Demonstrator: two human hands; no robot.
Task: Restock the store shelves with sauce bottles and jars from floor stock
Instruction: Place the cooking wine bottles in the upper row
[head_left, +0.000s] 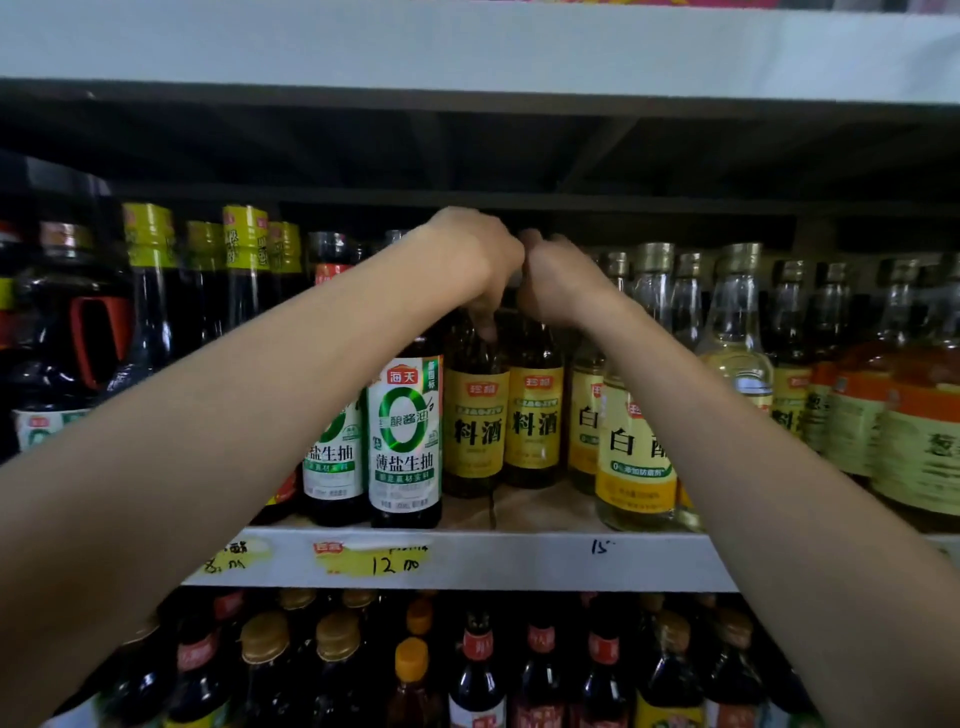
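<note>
Though apparently seated on the shelf (519, 564) just right of the soy bottle (405, 441), not yet released: found left hand (470, 260) curled round the neck of one wine bottle (475, 421), right hand (563, 283) likewise gripping the second wine bottle (535, 415). Judged placing step, nearly done. Requires next a clean release, lifting clear without toppling either.

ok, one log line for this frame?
left hand: grips neck of left yellow-label bottle | right hand: grips neck of right yellow-label bottle | both upright on middle shelf

Bare shelf front (540, 512) before the cooking-wine bottles (475, 426) seems free; soy bottle (405, 441) and vinegar bottle (634, 447) flank it.
</note>
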